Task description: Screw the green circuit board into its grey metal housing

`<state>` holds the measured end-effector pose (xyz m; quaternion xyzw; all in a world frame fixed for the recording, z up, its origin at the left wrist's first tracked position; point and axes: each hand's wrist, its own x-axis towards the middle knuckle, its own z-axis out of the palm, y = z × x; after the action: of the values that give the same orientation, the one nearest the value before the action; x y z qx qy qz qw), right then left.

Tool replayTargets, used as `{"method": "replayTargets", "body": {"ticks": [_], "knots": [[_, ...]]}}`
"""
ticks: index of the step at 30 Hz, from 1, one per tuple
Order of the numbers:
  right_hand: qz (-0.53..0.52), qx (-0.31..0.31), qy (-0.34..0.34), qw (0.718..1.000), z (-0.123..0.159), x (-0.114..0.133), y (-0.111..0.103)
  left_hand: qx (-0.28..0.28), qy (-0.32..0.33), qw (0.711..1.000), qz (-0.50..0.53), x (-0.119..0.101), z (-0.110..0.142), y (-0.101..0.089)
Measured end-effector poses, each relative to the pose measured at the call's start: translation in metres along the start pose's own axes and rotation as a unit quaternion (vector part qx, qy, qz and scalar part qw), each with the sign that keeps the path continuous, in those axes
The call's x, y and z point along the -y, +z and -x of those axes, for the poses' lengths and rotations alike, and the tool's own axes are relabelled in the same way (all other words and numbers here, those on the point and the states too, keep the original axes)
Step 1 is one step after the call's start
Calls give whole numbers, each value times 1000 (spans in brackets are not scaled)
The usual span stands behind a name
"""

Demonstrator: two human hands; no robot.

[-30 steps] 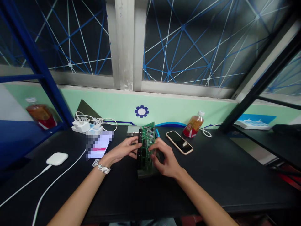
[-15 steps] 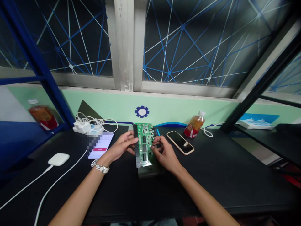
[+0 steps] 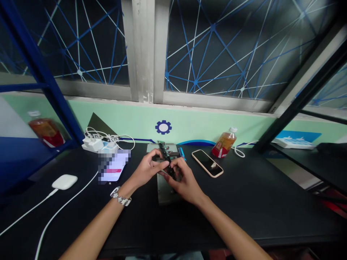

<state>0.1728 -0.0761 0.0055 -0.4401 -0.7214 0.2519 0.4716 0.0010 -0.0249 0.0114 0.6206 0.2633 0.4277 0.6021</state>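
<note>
A circuit board (image 3: 165, 152) is held up between both hands, turned nearly edge-on so that its dark, narrow side shows. My left hand (image 3: 150, 167) grips its left side, thumb in front and fingers behind. On the other side my right hand (image 3: 184, 177) pinches the lower right part of the board. Under the hands lies a flat grey metal casing (image 3: 166, 195), partly covered by them. A small blue part (image 3: 181, 154) sits at the casing's upper right.
On the black desk (image 3: 244, 209), a phone in a light case (image 3: 207, 163) and a drink bottle (image 3: 224, 143) stand to the right. To the left are a lit phone (image 3: 115, 168), a white charging case (image 3: 64, 182), cables and a power strip (image 3: 93, 144).
The board has turned from showing its green face to standing nearly edge-on. My left hand has moved right, closer to my right hand, and more of the grey casing shows.
</note>
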Motion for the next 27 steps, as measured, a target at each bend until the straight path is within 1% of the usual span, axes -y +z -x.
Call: {"method": "replayTargets", "body": {"ticks": [2, 3, 6, 7, 8, 11, 14, 16, 18, 19, 21, 24, 27], "knots": [[-72, 12, 27, 997, 1, -1, -1, -23, 13, 1000, -13, 1, 0, -3], [-105, 17, 37, 994, 1, -1, -1, -48, 16, 998, -26, 3, -1, -5], [-174, 24, 48, 983, 3, -3, 0, -133, -4, 990, -46, 10, -4, -10], [-187, 25, 49, 981, 3, -4, 0, -144, -17, 989, -39, 13, -5, -11], [-195, 28, 50, 979, 4, -5, 1, -141, -31, 989, -24, 16, -6, -11], [-202, 34, 48, 978, 5, -9, 3, -95, -62, 993, 41, 24, -7, -14], [-171, 17, 27, 985, 4, -12, 1, -82, -63, 990, 91, 27, -9, -18], [-109, -17, 4, 994, 2, -14, -3, -85, -58, 989, 103, 27, -10, -22], [-23, -49, -12, 998, 0, -16, -10, -94, -44, 989, 104, 25, -11, -27], [16, -57, -13, 998, -1, -17, -14, -101, -32, 989, 100, 24, -11, -29], [56, -48, 4, 997, -3, -20, -21, -107, -10, 991, 80, 20, -11, -34], [25, -23, 48, 998, -3, -26, -26, -92, -3, 994, 51, 15, -9, -40], [-37, -15, 71, 997, -2, -30, -26, -45, -20, 996, 70, 7, -5, -45]]}}
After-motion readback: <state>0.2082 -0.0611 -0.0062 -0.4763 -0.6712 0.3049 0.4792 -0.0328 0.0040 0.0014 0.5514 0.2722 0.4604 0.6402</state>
